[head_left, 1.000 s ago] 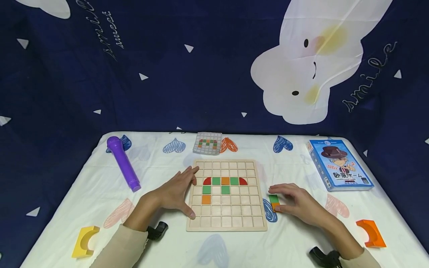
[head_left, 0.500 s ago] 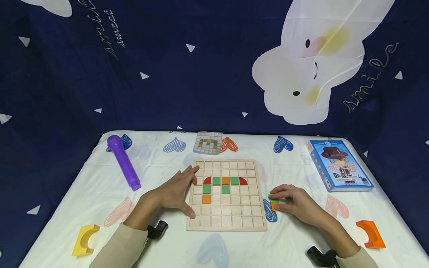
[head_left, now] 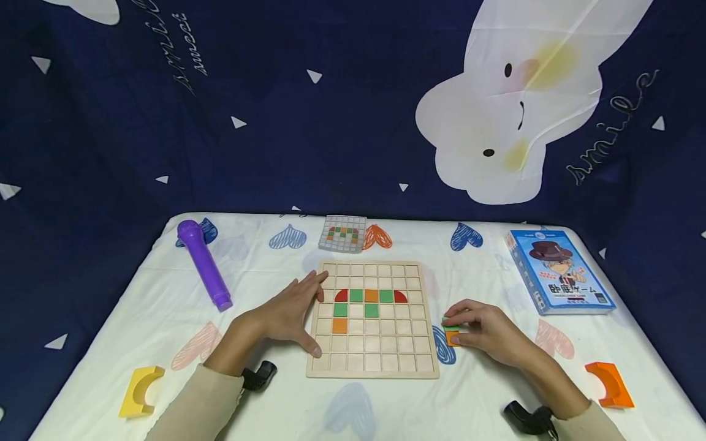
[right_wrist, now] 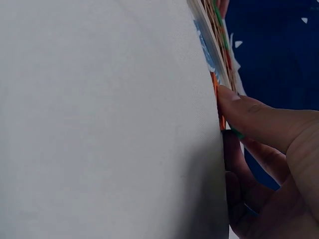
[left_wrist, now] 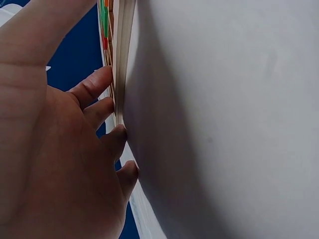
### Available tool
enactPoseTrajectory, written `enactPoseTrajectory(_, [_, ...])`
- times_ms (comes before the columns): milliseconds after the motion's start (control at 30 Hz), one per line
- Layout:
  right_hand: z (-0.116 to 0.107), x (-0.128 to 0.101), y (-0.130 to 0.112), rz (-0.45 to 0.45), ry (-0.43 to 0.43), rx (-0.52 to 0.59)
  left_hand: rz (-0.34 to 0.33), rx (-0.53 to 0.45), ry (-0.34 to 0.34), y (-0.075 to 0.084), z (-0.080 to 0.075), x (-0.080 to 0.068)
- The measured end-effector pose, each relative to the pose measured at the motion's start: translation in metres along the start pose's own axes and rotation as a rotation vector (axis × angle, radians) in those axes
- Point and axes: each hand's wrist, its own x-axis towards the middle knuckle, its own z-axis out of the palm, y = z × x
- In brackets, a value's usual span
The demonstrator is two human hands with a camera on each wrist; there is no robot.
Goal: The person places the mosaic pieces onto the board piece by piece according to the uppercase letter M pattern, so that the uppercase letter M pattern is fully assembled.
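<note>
A wooden grid board (head_left: 372, 367) lies mid-table, with red quarter-round, green and orange square tiles set in its cells. My left hand (head_left: 288, 309) spreads along the board's left side, fingertips and thumb resting at its edge. The left wrist view has those fingers (left_wrist: 117, 142) against the board's side. Right of the board, my right hand (head_left: 488, 331) pinches a green square tile (head_left: 451, 326) with the fingers over it, partly hiding it. An orange square tile (head_left: 451, 339) sits just in front, under the thumb tip. The right wrist view catches the orange tile's edge (right_wrist: 222, 122) beside the thumb.
Behind the board lies a pattern card (head_left: 342, 234). A purple toy microphone (head_left: 206, 269) is at the back left, and a blue game box (head_left: 559, 272) at the back right. A yellow arch block (head_left: 136, 394) and an orange arch block (head_left: 613, 387) stand near the front corners.
The right hand's fingers have closed down over the green tile, covering most of it, while the thumb stays at the orange tile. My left hand has held its place on the board.
</note>
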Motion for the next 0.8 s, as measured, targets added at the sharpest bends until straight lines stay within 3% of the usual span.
enactPoseTrajectory(533, [-0.006, 0.007, 0.001, -0.009, -0.035, 0.003, 0.004, -0.007, 0.004, -0.001, 0.000, 0.000])
enactPoseTrajectory(800, [-0.009, 0.012, -0.004, -0.015, 0.016, 0.028, 0.004, -0.012, 0.004, -0.001, 0.001, 0.000])
